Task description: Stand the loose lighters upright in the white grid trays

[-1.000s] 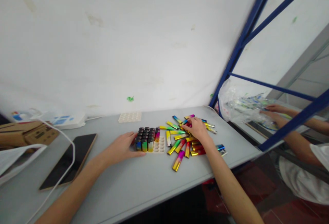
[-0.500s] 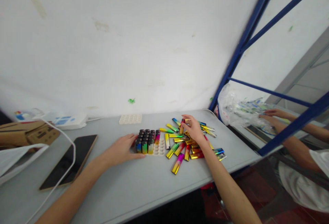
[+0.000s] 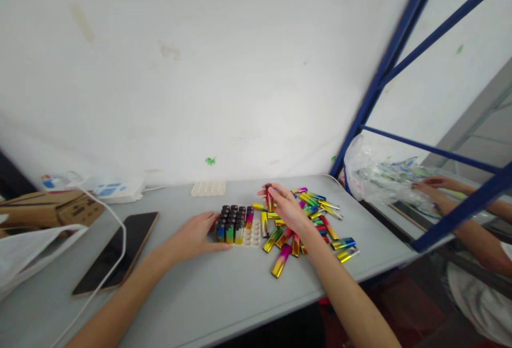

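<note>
A white tray (image 3: 252,237) with round holes lies on the grey table (image 3: 224,294), its left part filled with upright black-capped lighters (image 3: 234,224). My left hand (image 3: 194,237) rests against the tray's left side, fingers curled on it. To the right lies a pile of several shiny multicoloured lighters (image 3: 312,220). My right hand (image 3: 285,207) hovers over the pile's left edge and pinches one red lighter (image 3: 268,197) upright between the fingertips.
An empty white tray (image 3: 208,188) lies by the wall. A black phone (image 3: 118,250) with a white cable, a cardboard box (image 3: 48,208) and a power strip (image 3: 116,188) are at the left. Behind a blue frame (image 3: 380,71), another person's hands (image 3: 434,184) handle a plastic bag (image 3: 376,169).
My right hand lifted a red lighter out of the pile and carried it left towards the tray. The left hand stayed at the tray.
</note>
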Motion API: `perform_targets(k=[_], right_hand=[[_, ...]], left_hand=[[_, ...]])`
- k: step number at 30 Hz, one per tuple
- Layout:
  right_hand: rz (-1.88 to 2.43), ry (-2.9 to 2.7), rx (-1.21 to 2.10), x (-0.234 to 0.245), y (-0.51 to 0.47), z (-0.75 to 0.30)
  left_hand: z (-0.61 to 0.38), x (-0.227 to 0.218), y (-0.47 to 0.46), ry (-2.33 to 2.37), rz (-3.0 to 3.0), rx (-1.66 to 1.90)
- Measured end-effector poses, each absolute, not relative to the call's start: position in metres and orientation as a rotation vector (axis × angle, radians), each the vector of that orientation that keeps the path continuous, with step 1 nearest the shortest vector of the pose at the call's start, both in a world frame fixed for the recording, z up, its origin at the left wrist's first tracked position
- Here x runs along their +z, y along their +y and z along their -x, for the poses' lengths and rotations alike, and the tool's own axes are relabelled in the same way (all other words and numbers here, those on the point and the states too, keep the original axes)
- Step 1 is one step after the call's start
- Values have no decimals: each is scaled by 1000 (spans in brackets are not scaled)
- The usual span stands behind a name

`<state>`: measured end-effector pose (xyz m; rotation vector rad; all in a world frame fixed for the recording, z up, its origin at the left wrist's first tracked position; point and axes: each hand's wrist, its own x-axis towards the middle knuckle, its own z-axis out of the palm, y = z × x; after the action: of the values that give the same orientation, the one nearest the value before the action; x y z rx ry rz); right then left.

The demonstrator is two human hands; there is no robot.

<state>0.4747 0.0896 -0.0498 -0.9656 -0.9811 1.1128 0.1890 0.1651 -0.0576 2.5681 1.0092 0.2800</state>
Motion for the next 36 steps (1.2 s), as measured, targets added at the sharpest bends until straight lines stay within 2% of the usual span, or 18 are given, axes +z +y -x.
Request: perform_targets(k=[6,12,16,36], right_hand=[[1091,-1123,1157,-63,81,-455],[1289,-1373,660,-80,84,-455],[1413,-1350,506,-85,88,-456],[1476,-1411,311,-76,77,-451]], left_hand=[[-190,-57,165,994,-2566,263],[-189,-59,166,947,-2549,280],[-189,-59,167,969,-2547,284],[-189,-59,168,989,-2555,268]])
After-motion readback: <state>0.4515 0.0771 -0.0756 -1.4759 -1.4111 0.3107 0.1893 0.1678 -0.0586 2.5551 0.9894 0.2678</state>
